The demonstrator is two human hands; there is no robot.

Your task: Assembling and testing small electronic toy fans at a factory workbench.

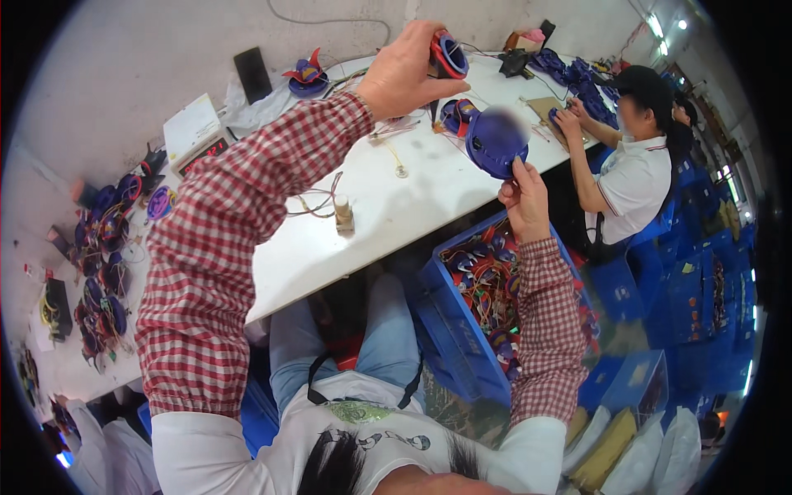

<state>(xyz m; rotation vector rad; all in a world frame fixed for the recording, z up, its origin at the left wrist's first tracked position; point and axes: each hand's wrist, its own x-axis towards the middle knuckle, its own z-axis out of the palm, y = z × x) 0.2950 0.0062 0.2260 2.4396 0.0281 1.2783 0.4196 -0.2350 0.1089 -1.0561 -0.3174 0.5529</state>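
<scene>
A white table (305, 256) fronts the seated person. Below its near edge sits a blue crate (462, 346) of wired parts (478, 289). Both hands are occupied. The right hand (525, 198) pinches a purple cap (493, 146) at its lower rim, near the table's edge. The left hand (403, 74), over the table, grips a smaller red-and-purple housing (450, 58) between thumb and fingers.

Bright, diffuse indoor light; white tabletop (289, 272) pale, detail fine. Faint soft shadows toward its front edge, mid-length. Ceiling tube lights (656, 25) flare white past its far right corner; area right of it dimmer, softer. Smudgy blur patch over upper purple round part (485, 153), another on co-worker (635, 190) at face. Heavy fisheye: straight edges bow, frame corners black.
</scene>
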